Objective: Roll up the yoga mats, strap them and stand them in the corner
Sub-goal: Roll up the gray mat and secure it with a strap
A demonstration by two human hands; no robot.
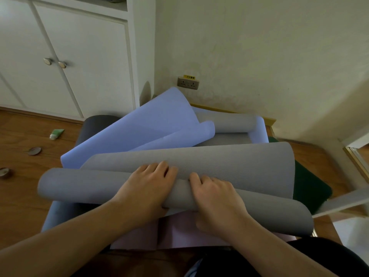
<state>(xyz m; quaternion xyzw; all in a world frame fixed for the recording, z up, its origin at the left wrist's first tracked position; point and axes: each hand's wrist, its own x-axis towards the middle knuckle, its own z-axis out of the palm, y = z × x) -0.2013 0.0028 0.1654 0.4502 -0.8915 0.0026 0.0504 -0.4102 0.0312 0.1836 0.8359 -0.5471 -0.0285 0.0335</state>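
Note:
A grey yoga mat (229, 162) lies across the pile in front of me, its near end curled into a loose roll (79, 186). My left hand (147, 184) and my right hand (215, 198) both lie over the top of this roll, fingers curved round it. Behind it a lavender-blue mat (139, 132) lies half unrolled, with a grey roll (229, 122) at its far end. A pink mat (179, 232) shows beneath the grey one, a dark green mat (311, 186) at the right and a dark grey one (95, 122) at the back left.
The room corner (153, 84) lies behind the pile, between a white cabinet (79, 66) and a wall with a socket (188, 83). A green tube (57, 133) and two small round objects (34, 150) lie on the wooden floor at left.

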